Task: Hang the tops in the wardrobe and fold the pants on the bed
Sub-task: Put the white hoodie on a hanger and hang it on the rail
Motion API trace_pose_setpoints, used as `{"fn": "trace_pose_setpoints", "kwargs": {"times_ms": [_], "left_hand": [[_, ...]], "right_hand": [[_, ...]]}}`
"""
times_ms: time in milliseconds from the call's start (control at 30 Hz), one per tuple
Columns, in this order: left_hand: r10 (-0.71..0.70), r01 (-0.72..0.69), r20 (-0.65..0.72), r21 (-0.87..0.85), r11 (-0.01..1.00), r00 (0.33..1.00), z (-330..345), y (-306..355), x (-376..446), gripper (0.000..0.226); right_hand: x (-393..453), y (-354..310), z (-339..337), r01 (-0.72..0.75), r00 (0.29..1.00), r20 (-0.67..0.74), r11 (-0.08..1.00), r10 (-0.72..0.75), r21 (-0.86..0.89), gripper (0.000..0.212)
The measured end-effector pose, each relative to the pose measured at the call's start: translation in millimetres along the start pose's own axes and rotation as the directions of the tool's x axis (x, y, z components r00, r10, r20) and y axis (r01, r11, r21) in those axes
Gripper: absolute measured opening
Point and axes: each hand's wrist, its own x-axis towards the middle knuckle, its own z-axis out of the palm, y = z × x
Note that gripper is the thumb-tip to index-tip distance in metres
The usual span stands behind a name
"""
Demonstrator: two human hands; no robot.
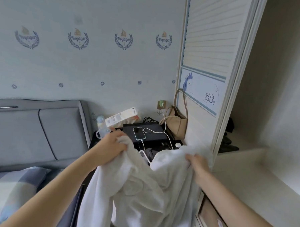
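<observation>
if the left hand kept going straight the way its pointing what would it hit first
Probably the phone lying on the black box; the left hand, gripping the white garment, points that way, though depth is unclear.

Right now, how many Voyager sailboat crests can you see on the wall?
4, in a row above the headboard: far left, blurred; left of centre; centre; and beside the wardrobe door. More may lie outside the view.

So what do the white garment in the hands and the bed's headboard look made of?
White garment: soft fleece or terry-like fabric, matte, with a fuzzy nap and limp folds. Headboard: padded grey woven upholstery, matte, with dark piping along its panels.
</observation>
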Motion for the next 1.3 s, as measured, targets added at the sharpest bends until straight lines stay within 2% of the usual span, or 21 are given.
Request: {"fn": "trace_pose_setpoints", "kwargs": {"times_ms": [67,133,200,267,333,400,433,500,533,600,700,733,800,867,933,1000,1033,1067,1100,1200,1300], "left_hand": [[-0.121,0.061,0.274,0.216,0.974,0.954,20,-25,7,0.023],[-0.231,0.008,0.503,0.406,0.914,0.833,43,-42,14,0.042],[-0.318,0.05,0.574,0.433,0.9,0.754,64,-44,17,0.052],[-0.262,0.121,0.544,0.281,0.952,0.797,80,-38,29,0.056],[-0.131,0.138,0.432,0.016,0.99,0.892,89,-23,40,0.056],[0.06,-0.023,0.279,-0.134,0.991,0.958,85,0,51,0.059],[0.152,-0.108,0.232,-0.192,0.975,0.961,82,13,54,0.067],[0.22,-0.138,0.24,-0.318,0.938,0.945,81,39,56,0.079],[0.229,-0.12,0.247,-0.389,0.914,0.942,83,48,56,0.068],[0.241,-0.101,0.228,-0.496,0.862,0.943,87,67,51,0.026],[0.274,-0.15,0.126,-0.591,0.793,0.953,86,87,40,0.008],[0.296,-0.177,0.097,-0.613,0.77,0.95,85,95,37,0.007],[0.35,-0.249,0.055,-0.6,0.76,0.935,85,114,30,0.011],[0.416,-0.334,0.016,-0.568,0.752,0.909,91,137,23,0.013],[0.461,-0.403,-0.031,-0.539,0.739,0.887,99,159,21,0.015],[0.435,-0.391,-0.056,-0.551,0.737,0.899,108,179,22,0.016],[0.397,-0.354,-0.054,-0.576,0.737,0.916,114,187,23,0.016],[0.353,-0.308,-0.044,-0.596,0.741,0.934,120,193,24,0.017],[0.32,-0.265,-0.021,-0.612,0.745,0.947,127,199,23,0.019],[0.282,-0.189,0.035,-0.662,0.725,0.959,142,208,17,0.019],[0.274,-0.18,0.033,-0.677,0.713,0.961,142,208,18,0.021]], "right_hand": [[-13,-30,-3,0.109,0.994,0.01,0.989,-0.111,0.101,0.01],[-31,-59,-4,0.189,0.974,0.087,0.959,-0.211,0.212,0.009],[-49,-87,-8,0.233,0.933,0.202,0.928,-0.298,0.292,0.009],[-64,-110,-17,0.269,0.893,0.26,0.9,-0.367,0.344,0.017],[-77,-128,-32,0.306,0.871,0.258,0.872,-0.419,0.382,0.015],[-86,-139,-46,0.325,0.857,0.257,0.855,-0.447,0.404,0.015],[-90,-141,-50,0.338,0.846,0.266,0.851,-0.461,0.402,0.017],[-95,-141,-56,0.367,0.836,0.273,0.855,-0.476,0.365,0.018],[-96,-139,-59,0.382,0.837,0.269,0.86,-0.478,0.34,0.019],[-97,-137,-68,0.418,0.847,0.224,0.864,-0.482,0.28,0.02],[-91,-133,-100,0.399,0.909,0.04,0.896,-0.414,0.196,0.016],[-87,-129,-111,0.386,0.922,-0.029,0.917,-0.385,0.099,0.014],[-79,-121,-128,0.346,0.909,-0.159,0.91,-0.386,-0.23,0.02],[-80,-113,-136,0.232,0.861,-0.238,0.764,-0.449,-0.602,0.025],[-96,-106,-131,0.185,0.808,-0.21,0.576,-0.55,-0.796,0.03],[-121,-99,-119,0.318,0.676,-0.178,0.501,-0.715,-0.805,0.046],[-132,-96,-113,0.417,0.592,-0.165,0.475,-0.789,-0.775,0.042],[-141,-96,-106,0.475,0.563,-0.15,0.466,-0.813,-0.746,0.035],[-147,-96,-100,0.478,0.589,-0.136,0.479,-0.797,-0.737,0.035],[-148,-98,-95,0.286,0.732,-0.143,0.491,-0.666,-0.823,0.046],[-147,-94,-99,0.318,0.707,-0.158,0.51,-0.689,-0.799,0.032]]}}
